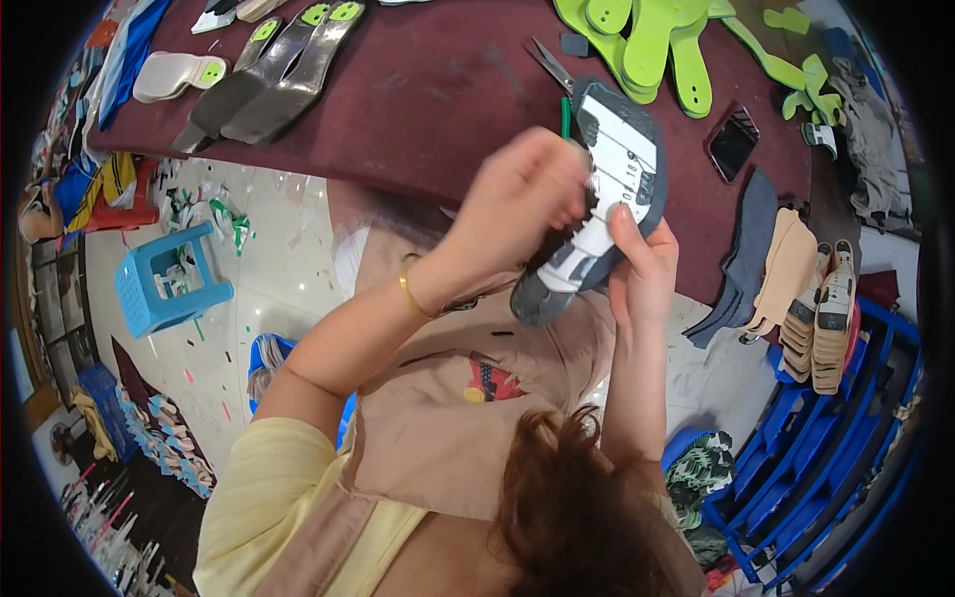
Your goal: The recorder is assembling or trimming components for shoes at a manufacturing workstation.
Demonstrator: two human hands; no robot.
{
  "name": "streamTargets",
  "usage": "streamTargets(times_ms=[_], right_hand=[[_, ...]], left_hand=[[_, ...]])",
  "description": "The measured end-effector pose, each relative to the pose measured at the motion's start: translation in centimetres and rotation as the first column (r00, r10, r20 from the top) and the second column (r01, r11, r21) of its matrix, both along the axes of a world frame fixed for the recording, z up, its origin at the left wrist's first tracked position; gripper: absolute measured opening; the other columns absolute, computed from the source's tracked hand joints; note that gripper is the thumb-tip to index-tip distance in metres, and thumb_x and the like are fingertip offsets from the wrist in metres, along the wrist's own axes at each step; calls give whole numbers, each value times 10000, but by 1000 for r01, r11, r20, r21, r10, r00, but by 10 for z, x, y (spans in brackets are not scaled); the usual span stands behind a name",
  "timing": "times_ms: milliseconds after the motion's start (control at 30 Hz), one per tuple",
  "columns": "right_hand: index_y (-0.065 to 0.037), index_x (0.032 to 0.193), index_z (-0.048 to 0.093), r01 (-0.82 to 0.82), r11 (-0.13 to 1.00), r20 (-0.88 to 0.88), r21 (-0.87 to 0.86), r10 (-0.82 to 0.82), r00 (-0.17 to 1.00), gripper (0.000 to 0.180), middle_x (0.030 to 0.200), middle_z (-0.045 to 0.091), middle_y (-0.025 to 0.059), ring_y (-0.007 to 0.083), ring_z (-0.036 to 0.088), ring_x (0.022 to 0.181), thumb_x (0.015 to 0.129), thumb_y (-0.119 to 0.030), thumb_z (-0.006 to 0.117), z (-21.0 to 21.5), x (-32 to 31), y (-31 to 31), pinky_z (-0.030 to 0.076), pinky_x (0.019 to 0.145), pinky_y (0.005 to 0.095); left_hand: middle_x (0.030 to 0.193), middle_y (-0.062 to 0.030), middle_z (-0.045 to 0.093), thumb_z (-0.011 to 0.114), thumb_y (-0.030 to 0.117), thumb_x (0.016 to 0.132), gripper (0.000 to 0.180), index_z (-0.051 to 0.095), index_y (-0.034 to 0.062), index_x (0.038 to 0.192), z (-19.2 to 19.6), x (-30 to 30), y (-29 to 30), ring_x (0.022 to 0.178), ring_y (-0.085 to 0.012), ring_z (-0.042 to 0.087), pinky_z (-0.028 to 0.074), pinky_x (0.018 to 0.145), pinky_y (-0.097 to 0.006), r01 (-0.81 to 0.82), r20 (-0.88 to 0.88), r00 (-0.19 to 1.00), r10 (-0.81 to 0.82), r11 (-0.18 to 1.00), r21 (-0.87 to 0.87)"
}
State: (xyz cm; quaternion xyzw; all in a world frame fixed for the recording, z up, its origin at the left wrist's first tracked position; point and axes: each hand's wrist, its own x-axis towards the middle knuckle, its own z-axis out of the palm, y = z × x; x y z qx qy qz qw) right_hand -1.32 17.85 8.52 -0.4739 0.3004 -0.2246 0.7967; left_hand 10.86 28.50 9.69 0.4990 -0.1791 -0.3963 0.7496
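My right hand (pixel 647 259) grips a dark grey shoe insole (pixel 617 149), its thumb on the face and its fingers beneath. That face carries a white and black board down its length. The insole is held tilted over the table's front edge and my lap. My left hand (pixel 537 184), smeared by motion, is curled closed at the insole's left edge; what its fingers pinch, if anything, is hidden. Partly behind the insole lie scissors (pixel 554 70) with a green handle, blades pointing away. A small dark grey scrap (pixel 574 44) rests beside the blades.
On the dark red table (pixel 428 109) lie lime-green insole pieces (pixel 647 50), a phone (pixel 734 144), dark shiny insoles (pixel 288 90) and grey pieces (pixel 741 259). Stacked beige insoles (pixel 834 318) stand by a blue rack (pixel 796 468). A blue stool (pixel 174 279) is on the scrap-strewn floor.
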Motion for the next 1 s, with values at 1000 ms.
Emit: streamTargets(times_ms=[1000], right_hand=[[14,1027,619,-279,901,23,334,288,957,277,953,665,73,112,656,783,840,-175,693,13,20,-11,539,688,232]], left_hand=[[1164,-189,600,450,351,908,473,539,-42,1157,-18,12,-12,1009,-258,622,507,887,-373,130,-441,867,-234,959,-252]])
